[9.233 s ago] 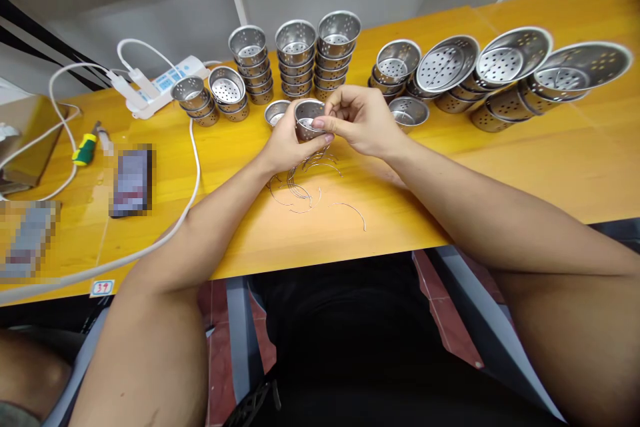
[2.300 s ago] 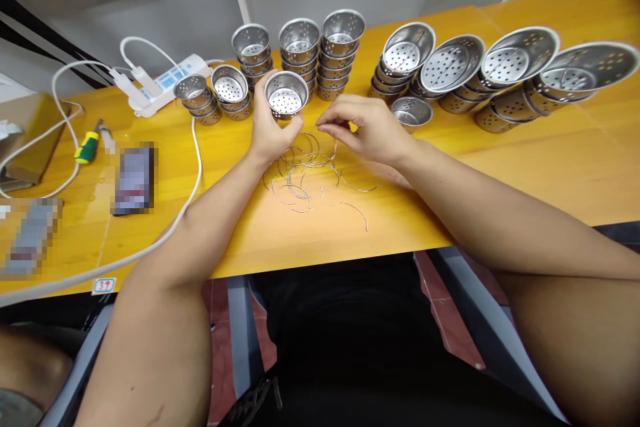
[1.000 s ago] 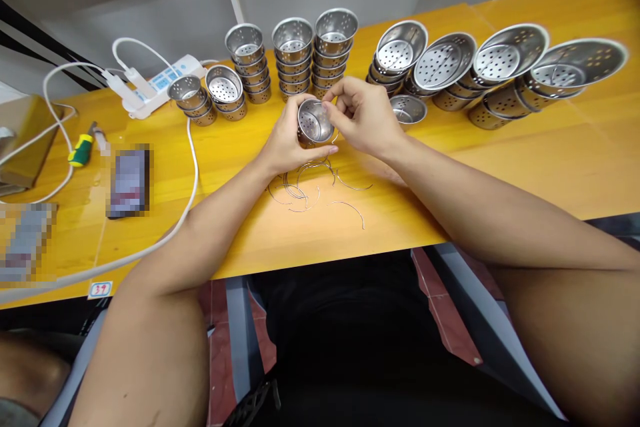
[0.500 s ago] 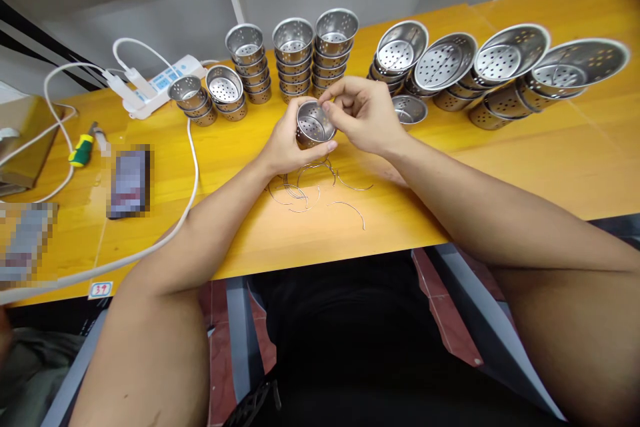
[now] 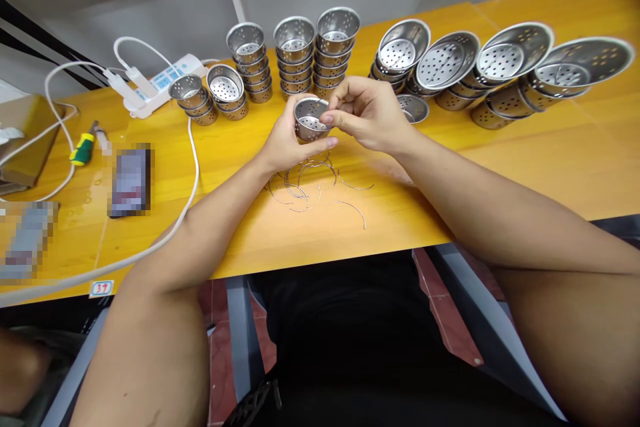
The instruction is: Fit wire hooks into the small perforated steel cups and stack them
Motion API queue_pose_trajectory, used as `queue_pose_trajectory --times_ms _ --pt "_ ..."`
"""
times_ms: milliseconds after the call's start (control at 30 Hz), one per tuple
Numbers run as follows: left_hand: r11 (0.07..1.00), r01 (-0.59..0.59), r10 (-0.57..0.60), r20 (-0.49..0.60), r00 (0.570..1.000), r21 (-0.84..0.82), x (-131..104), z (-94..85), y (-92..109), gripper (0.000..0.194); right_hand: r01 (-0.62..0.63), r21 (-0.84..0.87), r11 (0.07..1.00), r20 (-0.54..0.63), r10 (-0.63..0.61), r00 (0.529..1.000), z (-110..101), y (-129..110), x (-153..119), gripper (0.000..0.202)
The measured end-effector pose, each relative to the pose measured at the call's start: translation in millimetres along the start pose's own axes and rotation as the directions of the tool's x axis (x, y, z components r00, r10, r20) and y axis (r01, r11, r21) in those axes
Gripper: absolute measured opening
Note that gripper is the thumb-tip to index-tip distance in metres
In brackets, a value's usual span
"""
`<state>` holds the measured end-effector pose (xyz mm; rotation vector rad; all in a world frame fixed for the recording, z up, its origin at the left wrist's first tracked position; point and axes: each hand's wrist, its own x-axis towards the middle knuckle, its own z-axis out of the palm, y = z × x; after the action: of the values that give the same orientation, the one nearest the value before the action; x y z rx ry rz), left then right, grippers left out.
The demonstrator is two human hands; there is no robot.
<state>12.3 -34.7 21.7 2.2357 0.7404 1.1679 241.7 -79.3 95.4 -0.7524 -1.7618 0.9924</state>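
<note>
My left hand is wrapped around a small perforated metal cup, thumb along its near side. The cup is tilted, its open mouth facing up and toward me. At the right side of the rim, my right hand pinches with thumb and forefinger. A short dark piece of thin wire shows at those fingertips; most of it is hidden. Below the hands, several loose curved wires lie on the yellow table.
Stacks of perforated cups line the back, with leaning stacks at right. A single cup lies behind my right hand. A power strip, white cable, screwdriver and blurred phone are at left.
My right fingertips have shifted slightly right and down at the cup's rim. The cup has tipped a little in my left hand, which stays in place. The loose wires have not moved.
</note>
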Motion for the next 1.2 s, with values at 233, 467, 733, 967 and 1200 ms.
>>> queue_pose_trajectory --times_ms 233,467,733,967,1200 --pt "0.997 0.073 -0.073 0.013 0.997 -0.017 0 1.0 3 0.093 0.008 -0.059 0.998 -0.030 -0.009 1.000 1 8 0 0.067" --pt "0.998 -0.069 0.069 0.012 0.998 -0.003 1 0.0 1 0.092 0.018 -0.048 0.999 -0.033 -0.019 0.999 2 14 0 0.071" --pt "0.994 -0.107 0.108 -0.031 0.994 0.033 -1 1.3 -15 0.092 0.144 -0.220 0.965 -0.088 -0.167 0.982 -5 8 -2 0.062" --pt "0.995 -0.090 0.092 -0.044 0.995 0.052 -1 -2.3 -16 0.093 0.233 -0.418 0.878 0.052 -0.233 0.971 -15 5 -5 0.057" --pt "0.989 -0.083 0.087 -0.034 0.996 0.120 -3 -3.2 -9 0.101 0.238 -0.428 0.872 0.169 -0.181 0.969 -8 10 -8 0.065"
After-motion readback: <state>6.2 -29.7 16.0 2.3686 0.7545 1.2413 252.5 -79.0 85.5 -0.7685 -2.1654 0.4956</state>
